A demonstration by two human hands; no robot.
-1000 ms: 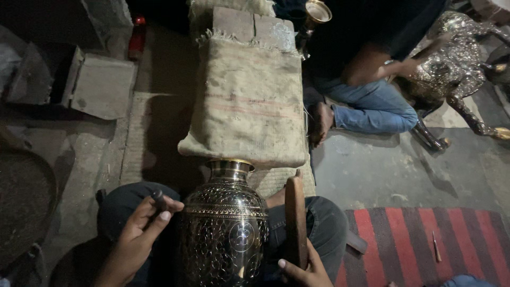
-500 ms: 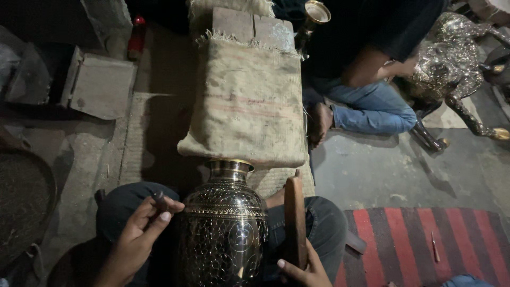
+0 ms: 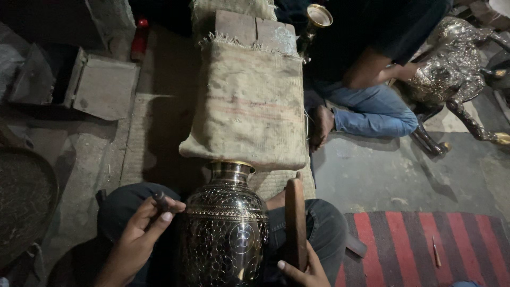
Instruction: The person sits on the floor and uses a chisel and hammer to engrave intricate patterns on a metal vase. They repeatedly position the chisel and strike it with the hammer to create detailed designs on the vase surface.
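**A:** So what's on the head cam right now?

**B:** Just the one view, looking straight down at my lap. There's an engraved brass vase [image 3: 226, 234] standing upright between my knees, neck tucked right under the edge of a burlap-covered block [image 3: 248, 103] in front of me. My left hand [image 3: 141, 234] is at the vase's left shoulder, fingers curled and pinching a small dark tool [image 3: 159, 199], the tip just beside the metal.

**A:** And the right?

**B:** Right hand [image 3: 303, 268] is low at the bottom edge, wrapped around a flat wooden stick [image 3: 295, 220] that stands upright just right of the vase. I only see a thumb and part of the palm, but it's clearly gripping it.

**A:** Anything else around?

**B:** Another person in jeans [image 3: 372, 109] sits past the block on the right, next to a shiny metal horse figure [image 3: 457, 69]. Striped red rug [image 3: 425, 247] lower right, and a dark round basket [image 3: 24, 207] far left.
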